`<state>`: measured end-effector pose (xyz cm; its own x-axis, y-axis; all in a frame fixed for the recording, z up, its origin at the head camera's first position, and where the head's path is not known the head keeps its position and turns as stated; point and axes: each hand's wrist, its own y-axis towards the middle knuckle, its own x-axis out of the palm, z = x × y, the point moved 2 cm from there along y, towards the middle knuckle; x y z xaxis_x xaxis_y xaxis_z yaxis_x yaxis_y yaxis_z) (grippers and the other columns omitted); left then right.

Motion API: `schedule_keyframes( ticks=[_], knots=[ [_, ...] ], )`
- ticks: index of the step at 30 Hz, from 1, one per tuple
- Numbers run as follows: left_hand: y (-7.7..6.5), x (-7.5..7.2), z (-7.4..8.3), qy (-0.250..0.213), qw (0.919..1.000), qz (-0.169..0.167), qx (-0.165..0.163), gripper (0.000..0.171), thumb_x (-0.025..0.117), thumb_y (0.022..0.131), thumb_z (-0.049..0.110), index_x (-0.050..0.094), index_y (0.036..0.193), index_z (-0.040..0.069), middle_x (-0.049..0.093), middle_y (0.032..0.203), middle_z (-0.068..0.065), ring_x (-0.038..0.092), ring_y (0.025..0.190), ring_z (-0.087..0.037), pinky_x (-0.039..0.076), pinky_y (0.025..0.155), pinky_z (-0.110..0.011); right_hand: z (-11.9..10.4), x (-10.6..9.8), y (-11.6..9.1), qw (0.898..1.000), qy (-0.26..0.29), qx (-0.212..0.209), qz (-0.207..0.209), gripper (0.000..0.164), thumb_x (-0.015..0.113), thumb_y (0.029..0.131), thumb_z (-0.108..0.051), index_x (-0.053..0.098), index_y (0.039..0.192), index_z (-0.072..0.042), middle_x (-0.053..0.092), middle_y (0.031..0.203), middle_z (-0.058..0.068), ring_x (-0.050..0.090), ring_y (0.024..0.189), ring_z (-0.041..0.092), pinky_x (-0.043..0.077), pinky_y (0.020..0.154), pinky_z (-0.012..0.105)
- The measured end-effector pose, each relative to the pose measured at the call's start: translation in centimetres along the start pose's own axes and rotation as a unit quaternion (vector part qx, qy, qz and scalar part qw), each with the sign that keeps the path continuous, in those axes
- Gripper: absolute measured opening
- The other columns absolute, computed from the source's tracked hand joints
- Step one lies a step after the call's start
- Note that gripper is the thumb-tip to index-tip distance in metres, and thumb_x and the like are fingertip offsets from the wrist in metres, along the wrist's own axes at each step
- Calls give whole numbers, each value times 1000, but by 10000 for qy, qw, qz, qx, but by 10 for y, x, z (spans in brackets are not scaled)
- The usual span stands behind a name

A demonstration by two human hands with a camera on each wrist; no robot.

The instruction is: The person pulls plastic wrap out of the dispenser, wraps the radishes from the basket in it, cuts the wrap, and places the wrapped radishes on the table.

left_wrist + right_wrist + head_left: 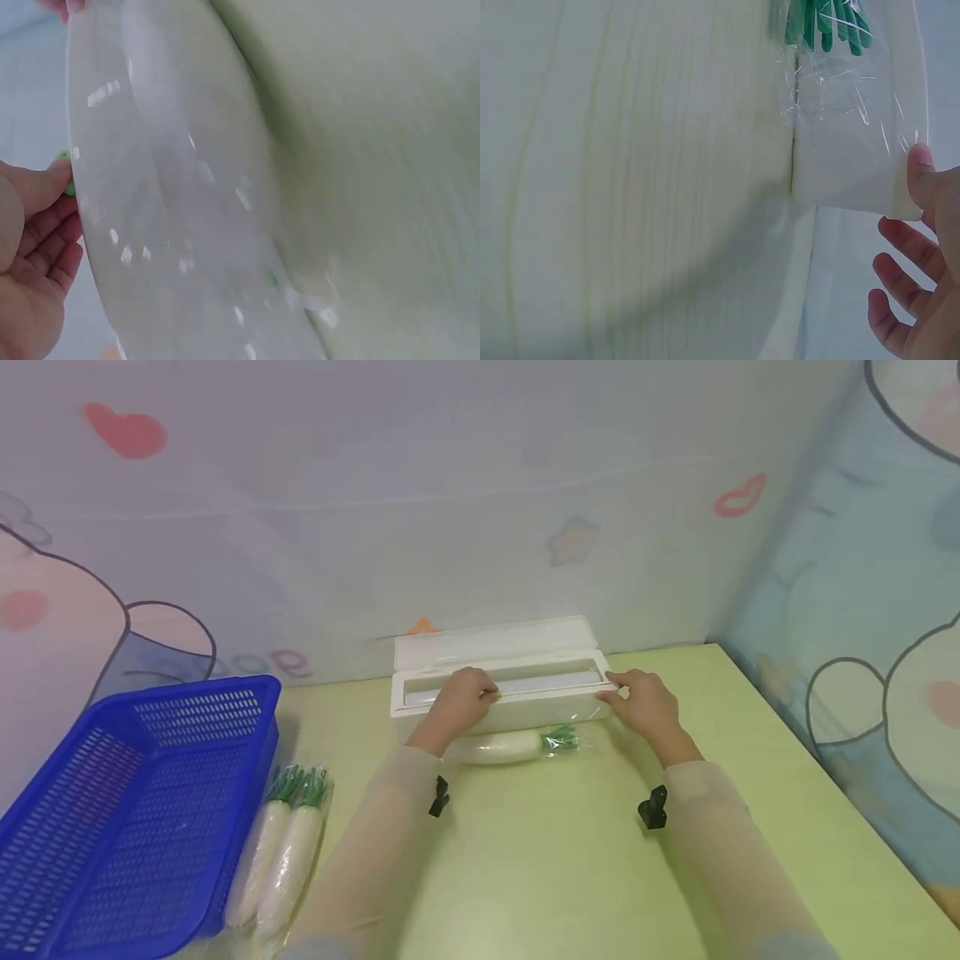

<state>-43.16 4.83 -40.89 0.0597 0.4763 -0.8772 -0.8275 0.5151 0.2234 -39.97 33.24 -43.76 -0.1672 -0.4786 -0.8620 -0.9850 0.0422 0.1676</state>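
A long white cling film dispenser (506, 720) stands at the back of the table, its lid (495, 642) up and a white roll (547, 682) lying inside. My left hand (463, 697) is at the front rim and pinches a small green slider (66, 184) between thumb and fingers. My right hand (643, 702) grips the dispenser's right end, thumb on the front corner and index finger on top. Glossy clear film hangs over the front wall. Directly before it lies a white radish (498, 747) with green stalks (829, 22) in clear film, its left end hidden by my left arm.
A blue perforated basket (161, 810) stands on the left of the table. Beside it lie two more film-wrapped white radishes (288, 868). A printed cloth wall (480, 527) rises behind the table, with another on the right.
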Motion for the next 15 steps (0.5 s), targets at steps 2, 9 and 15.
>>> schedule_keyframes(
  ticks=[2, 9, 15],
  knots=[
    [-12, -11, -15, 45, 9999, 90, -26, 15, 62, 92, 4, 74, 99, 0, 70, 97, -11, 62, 97, -27, 48, 92, -37, 2, -2, 2, 10000, -38, -16, -46, 52, 63, 92, -42, 59, 132, -11, 60, 126, 18, 58, 94, 31, 47, 65, 43],
    [-42, -39, -54, 462, 9973, 555, -150, 15, 61, 86, -6, 74, 94, -4, 67, 91, -13, 59, 94, -31, 48, 91, -41, 17, -13, 1, 9999, -107, 76, -56, 54, 60, 93, -44, 56, 134, -9, 58, 126, 21, 58, 96, 33, 45, 59, 38],
    [-46, -47, -66, 551, 9959, 704, -140, 12, 63, 86, -4, 73, 92, -4, 67, 93, -14, 60, 96, -33, 46, 91, -44, 24, -16, -2, 9998, -80, 154, -95, 56, 57, 94, -47, 54, 136, -10, 59, 123, 22, 53, 90, 32, 39, 55, 34]
  ],
)
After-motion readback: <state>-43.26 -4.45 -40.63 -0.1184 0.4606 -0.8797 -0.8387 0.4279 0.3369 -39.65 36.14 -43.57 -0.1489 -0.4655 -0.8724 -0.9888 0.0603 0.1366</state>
